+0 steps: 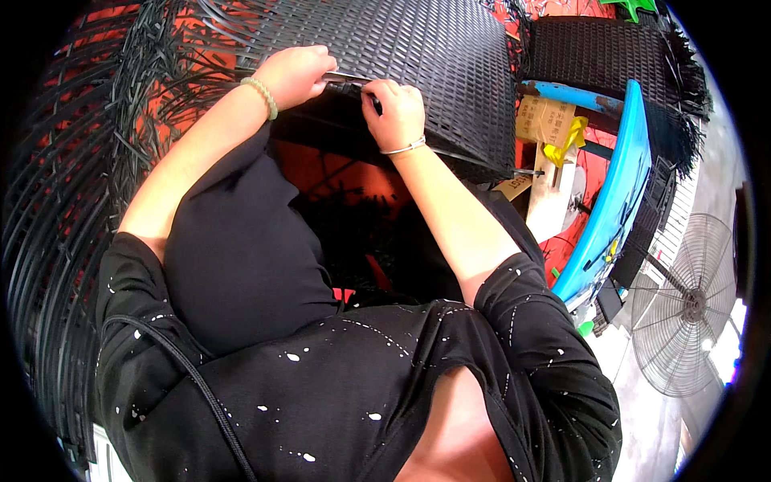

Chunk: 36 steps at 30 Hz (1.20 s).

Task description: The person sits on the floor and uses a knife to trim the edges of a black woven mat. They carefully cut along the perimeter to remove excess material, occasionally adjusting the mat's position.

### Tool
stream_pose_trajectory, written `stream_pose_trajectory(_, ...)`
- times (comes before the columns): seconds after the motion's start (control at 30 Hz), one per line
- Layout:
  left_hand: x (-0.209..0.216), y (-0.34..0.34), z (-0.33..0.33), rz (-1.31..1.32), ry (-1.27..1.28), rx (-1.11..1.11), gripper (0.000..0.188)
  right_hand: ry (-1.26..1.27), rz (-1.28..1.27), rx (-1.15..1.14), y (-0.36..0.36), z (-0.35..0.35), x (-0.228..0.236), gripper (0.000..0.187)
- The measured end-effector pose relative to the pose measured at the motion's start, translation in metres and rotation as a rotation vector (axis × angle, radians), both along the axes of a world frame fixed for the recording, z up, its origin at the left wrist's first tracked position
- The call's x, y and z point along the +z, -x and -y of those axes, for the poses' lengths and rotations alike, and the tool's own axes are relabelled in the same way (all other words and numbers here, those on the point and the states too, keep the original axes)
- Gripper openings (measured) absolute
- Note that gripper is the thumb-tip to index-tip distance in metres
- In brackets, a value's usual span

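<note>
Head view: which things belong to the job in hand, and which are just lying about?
In use:
black woven panel, at the left hand and right hand
dark object in the right hand, mostly hidden

Probably just nearby:
blue curved piece
yellow piece
brown cardboard
round fan
</note>
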<state>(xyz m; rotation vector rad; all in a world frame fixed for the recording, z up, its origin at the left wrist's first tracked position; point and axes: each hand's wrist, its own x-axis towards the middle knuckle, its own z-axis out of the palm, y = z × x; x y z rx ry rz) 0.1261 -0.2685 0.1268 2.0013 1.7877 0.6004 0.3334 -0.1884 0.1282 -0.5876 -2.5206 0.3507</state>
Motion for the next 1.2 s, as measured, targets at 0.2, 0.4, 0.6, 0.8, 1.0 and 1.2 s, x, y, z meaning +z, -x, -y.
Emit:
stream_pose_trajectory(0.2, -0.008, -0.002, 0.010, 0.010, -0.192, -0.033, 0.014, -0.023, 0.083, 0.044, -0.005, 0.004, 0.005, 0.008)
stream_pose_trajectory(0.4, -0.008, 0.002, 0.008, 0.124, -0.219, -0.031, 0.016, 0.166, 0.150, -0.200, 0.007, 0.012, 0.002, 0.011)
stream_pose_trajectory(0.6, -0.015, 0.002, 0.007, 0.187, -0.206, 0.018, 0.017, 0.426, 0.210, -0.326, 0.014, 0.005, -0.004, 0.011)
stream_pose_trajectory(0.8, -0.020, 0.000, 0.010, 0.216, -0.173, 0.067, 0.014, 0.234, 0.272, -0.184, 0.017, -0.002, 0.003, 0.008)
stream_pose_trajectory(1.0, -0.020, 0.001, 0.010, 0.231, -0.199, 0.061, 0.020, -0.142, 0.170, 0.034, 0.015, -0.010, -0.005, 0.011)
stream_pose_trajectory(1.2, -0.010, 0.006, 0.012, 0.230, -0.172, 0.044, 0.015, -0.147, 0.167, 0.198, -0.006, -0.007, 0.007, 0.011)
